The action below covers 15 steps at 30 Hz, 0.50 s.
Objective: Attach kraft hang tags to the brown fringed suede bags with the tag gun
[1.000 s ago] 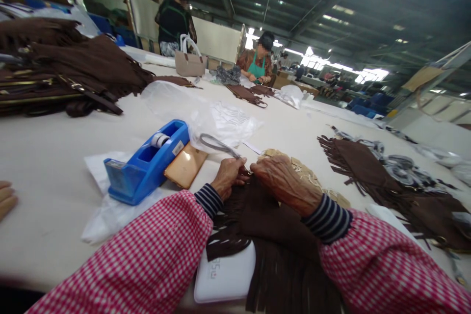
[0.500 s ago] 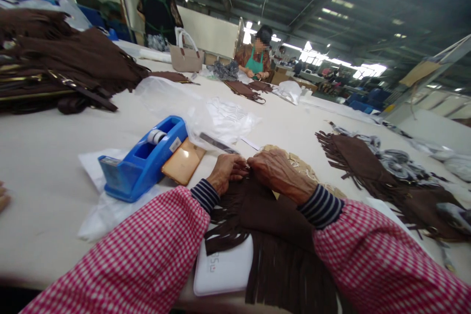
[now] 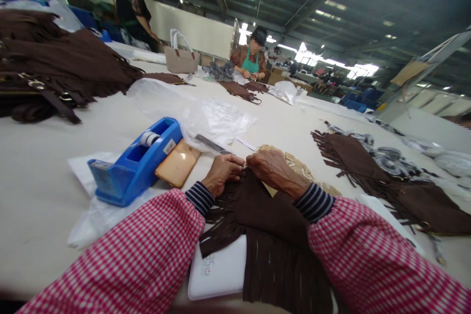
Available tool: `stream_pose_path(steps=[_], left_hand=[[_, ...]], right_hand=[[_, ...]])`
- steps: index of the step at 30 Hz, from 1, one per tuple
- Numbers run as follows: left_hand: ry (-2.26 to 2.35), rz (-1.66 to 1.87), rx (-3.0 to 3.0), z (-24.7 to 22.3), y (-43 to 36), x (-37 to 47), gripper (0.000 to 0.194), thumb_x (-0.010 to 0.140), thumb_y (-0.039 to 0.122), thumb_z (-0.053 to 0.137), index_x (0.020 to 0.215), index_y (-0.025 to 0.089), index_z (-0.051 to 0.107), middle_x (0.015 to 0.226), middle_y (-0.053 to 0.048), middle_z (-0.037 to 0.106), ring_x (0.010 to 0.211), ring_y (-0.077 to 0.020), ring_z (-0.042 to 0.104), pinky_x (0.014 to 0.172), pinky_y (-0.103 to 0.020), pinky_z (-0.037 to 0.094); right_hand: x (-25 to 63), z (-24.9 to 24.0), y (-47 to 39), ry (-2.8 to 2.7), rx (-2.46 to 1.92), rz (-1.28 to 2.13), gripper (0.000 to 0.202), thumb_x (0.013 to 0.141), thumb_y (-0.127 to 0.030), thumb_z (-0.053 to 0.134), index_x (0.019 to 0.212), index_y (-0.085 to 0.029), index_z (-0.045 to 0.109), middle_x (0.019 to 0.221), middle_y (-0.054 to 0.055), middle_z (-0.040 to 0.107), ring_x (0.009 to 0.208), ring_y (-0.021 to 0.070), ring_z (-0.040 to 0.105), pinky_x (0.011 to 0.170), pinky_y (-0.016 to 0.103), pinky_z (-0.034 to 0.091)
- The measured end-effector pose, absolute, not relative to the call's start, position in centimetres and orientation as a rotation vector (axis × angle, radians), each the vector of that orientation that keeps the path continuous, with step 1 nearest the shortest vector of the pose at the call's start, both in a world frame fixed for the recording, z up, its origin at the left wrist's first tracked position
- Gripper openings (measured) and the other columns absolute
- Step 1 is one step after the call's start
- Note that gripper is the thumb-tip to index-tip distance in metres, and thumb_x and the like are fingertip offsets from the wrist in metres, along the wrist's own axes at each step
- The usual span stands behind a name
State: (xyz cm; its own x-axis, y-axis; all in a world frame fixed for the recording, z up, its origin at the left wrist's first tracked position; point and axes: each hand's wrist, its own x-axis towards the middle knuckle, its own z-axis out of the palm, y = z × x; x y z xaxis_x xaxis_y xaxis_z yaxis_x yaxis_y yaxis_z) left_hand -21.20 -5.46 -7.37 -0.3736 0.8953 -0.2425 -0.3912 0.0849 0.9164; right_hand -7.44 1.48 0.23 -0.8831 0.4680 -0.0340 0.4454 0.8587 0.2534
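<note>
Since a second ago, the co-worker (image 3: 128, 7) at 11 o'clock has turned and stretched an arm down toward the table (image 3: 37, 167), and another person's fingers have gone from the left edge. The grey strap (image 3: 211, 144), an open loop before, now looks flat at 10 o'clock from the fingertips.

Left hand (image 3: 225, 172) and right hand (image 3: 275, 171) are closed, meeting to pinch the top corner of the brown bag (image 3: 270, 218); the piece between their fingertips is too small to make out. The bag spreads from 4 to 6 o'clock, some fringe over the white box (image 3: 222, 274).

At 9 o'clock the phone (image 3: 178, 163) lies just beside the blue dispenser (image 3: 132, 167). Tags (image 3: 296, 167) are heaped at 3 o'clock, just beyond the right hand, with more bags (image 3: 353, 157) farther out. Plastic (image 3: 224, 120) lies at 11 o'clock, a brown pile (image 3: 81, 61) at 10.
</note>
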Motion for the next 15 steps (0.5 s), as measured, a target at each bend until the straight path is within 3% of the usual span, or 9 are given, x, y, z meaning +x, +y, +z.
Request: stream_pose_path(steps=[15], left_hand=[[1.287, 1.555, 0.622, -8.12, -5.18, -21.15, 0.017, 0.063, 0.007, 0.072, 0.079, 0.011, 0.068, 0.068, -0.005, 0.069, 0.058, -0.0136, 0.066, 0.046, -0.018, 0.046]], right_hand=[[-6.96, -0.08, 1.85, 2.991, 0.76, 0.252, 0.022, 0.099, -0.02, 0.052, 0.091, -0.017, 0.072, 0.087, 0.01, 0.074, 0.083, 0.0203, 0.069, 0.066, 0.027, 0.034]])
